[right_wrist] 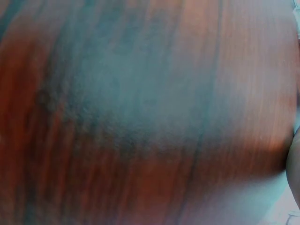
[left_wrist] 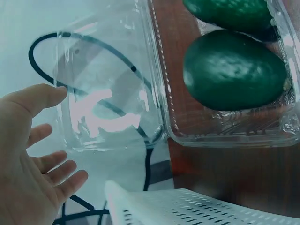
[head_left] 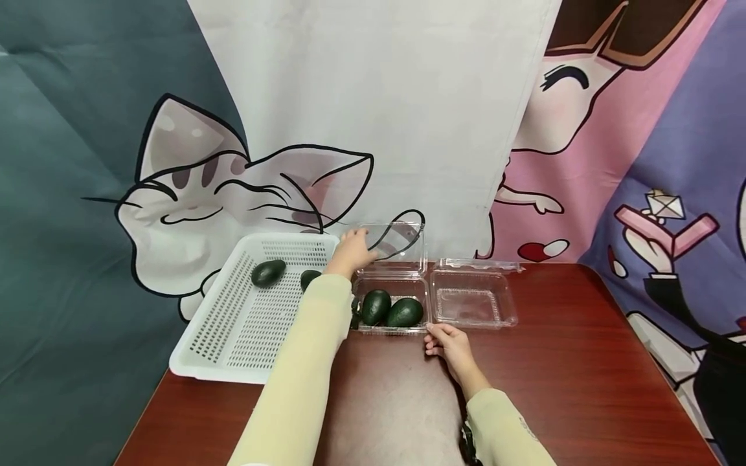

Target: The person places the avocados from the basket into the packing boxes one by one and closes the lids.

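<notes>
A clear plastic clamshell box point(head_left: 392, 285) stands with its lid point(head_left: 402, 243) raised against the backdrop. Two dark green avocados point(head_left: 375, 307) point(left_wrist: 234, 70) lie side by side in its base. My left hand point(head_left: 352, 252) is at the left edge of the lid, its fingers loosely spread and holding nothing; in the left wrist view the thumb of this hand point(left_wrist: 35, 154) overlaps the lid's rim. With thumb and fingertips, my right hand point(head_left: 451, 349) pinches the front right corner of the box. Only a sliver of that hand point(right_wrist: 294, 171) shows in the right wrist view.
A white perforated basket point(head_left: 201, 362) sits on the left with an avocado point(head_left: 269, 274) and a second avocado point(head_left: 309, 278), partly hidden by my left sleeve. Another open clear box point(head_left: 474, 298) stands right of the first. The reddish wooden table point(head_left: 571, 362) meets a printed cloth backdrop behind.
</notes>
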Action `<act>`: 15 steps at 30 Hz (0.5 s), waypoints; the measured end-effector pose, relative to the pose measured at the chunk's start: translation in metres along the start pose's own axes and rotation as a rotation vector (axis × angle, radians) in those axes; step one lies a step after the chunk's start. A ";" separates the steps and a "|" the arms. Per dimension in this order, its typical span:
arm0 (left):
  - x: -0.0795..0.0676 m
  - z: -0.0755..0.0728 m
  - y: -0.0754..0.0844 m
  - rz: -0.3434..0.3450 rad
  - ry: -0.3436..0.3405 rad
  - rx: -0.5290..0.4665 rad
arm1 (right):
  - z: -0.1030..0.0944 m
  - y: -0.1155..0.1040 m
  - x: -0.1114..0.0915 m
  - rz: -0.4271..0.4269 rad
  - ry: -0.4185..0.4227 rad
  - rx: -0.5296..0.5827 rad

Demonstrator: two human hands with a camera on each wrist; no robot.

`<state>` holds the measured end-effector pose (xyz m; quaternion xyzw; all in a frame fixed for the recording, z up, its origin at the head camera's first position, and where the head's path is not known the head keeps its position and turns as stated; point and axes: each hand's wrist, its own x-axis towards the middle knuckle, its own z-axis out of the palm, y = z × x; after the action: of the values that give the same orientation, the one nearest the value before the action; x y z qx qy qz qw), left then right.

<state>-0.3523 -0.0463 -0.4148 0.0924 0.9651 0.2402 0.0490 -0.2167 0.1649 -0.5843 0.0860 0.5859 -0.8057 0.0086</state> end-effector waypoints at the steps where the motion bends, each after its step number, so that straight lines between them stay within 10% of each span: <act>1: 0.000 0.000 -0.003 -0.014 -0.008 -0.025 | 0.000 0.000 -0.001 -0.003 0.002 0.001; 15: 0.004 0.008 -0.013 -0.068 -0.086 -0.198 | 0.003 -0.001 -0.001 0.004 0.019 0.005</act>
<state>-0.3569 -0.0533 -0.4285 0.0643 0.9362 0.3285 0.1072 -0.2159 0.1625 -0.5819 0.0946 0.5839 -0.8063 0.0044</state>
